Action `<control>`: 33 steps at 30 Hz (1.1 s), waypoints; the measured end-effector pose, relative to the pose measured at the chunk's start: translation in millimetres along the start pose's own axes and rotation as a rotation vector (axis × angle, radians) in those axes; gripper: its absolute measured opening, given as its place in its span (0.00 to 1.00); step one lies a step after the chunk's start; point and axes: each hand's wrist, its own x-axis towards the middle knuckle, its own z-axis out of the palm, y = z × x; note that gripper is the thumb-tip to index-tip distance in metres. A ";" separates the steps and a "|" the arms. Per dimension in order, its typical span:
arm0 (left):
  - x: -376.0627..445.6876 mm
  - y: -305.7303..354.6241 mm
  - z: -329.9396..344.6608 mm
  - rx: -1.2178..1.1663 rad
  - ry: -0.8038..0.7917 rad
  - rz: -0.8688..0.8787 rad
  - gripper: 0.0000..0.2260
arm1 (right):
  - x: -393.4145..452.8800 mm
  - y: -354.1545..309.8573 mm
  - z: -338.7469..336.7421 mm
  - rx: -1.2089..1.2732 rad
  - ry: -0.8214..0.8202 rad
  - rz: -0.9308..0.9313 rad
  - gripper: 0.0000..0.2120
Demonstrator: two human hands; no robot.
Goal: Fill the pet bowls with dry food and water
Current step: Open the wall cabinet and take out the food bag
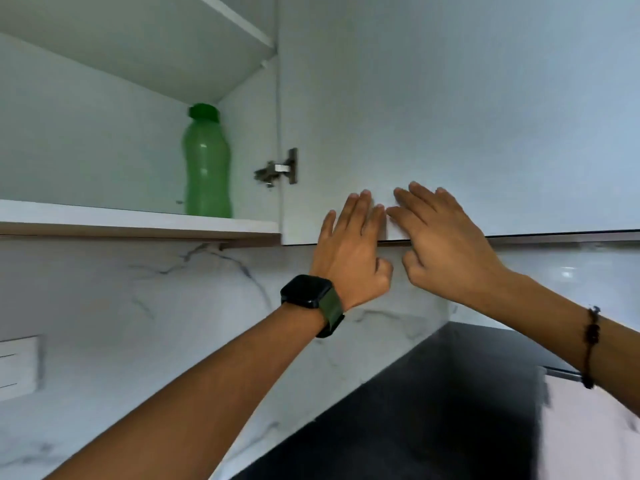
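Note:
A green plastic bottle (206, 164) with a green cap stands upright on the lower shelf (131, 221) of an open white wall cabinet, at the left. My left hand (351, 247), with a black watch on its wrist, lies flat with straight fingers against the lower edge of a white cabinet door (450, 116). My right hand (446, 244) presses the same door right beside it, fingers straight and spread. Neither hand holds anything. No pet bowls or food are in view.
A metal hinge (280, 169) joins the door to the cabinet side. An upper shelf (239, 15) sits above the bottle. A marble-patterned backsplash (173, 306) runs below the cabinets, with a white wall socket (17, 367) at far left. A dark countertop (433, 410) lies below right.

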 end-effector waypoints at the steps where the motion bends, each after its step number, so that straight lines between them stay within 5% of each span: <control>1: -9.0 -19.2 -11.8 0.045 -0.004 -0.042 0.35 | 10.1 -17.1 7.6 0.093 -0.015 0.024 0.24; 10: -115.6 -151.4 -194.3 0.446 -0.019 -0.492 0.28 | 101.5 -195.5 -11.8 0.707 0.088 -0.057 0.19; 18: -208.1 -170.2 -378.5 0.791 0.014 -0.717 0.16 | 151.9 -346.7 -104.7 1.211 0.105 -0.188 0.15; 27: -240.4 -163.5 -511.2 0.805 0.173 -1.016 0.05 | 203.7 -469.9 -232.8 1.483 -0.189 -0.439 0.18; 33: -240.4 -214.0 -540.5 0.632 0.253 -1.195 0.16 | 240.3 -528.7 -266.7 1.667 -0.458 -0.457 0.12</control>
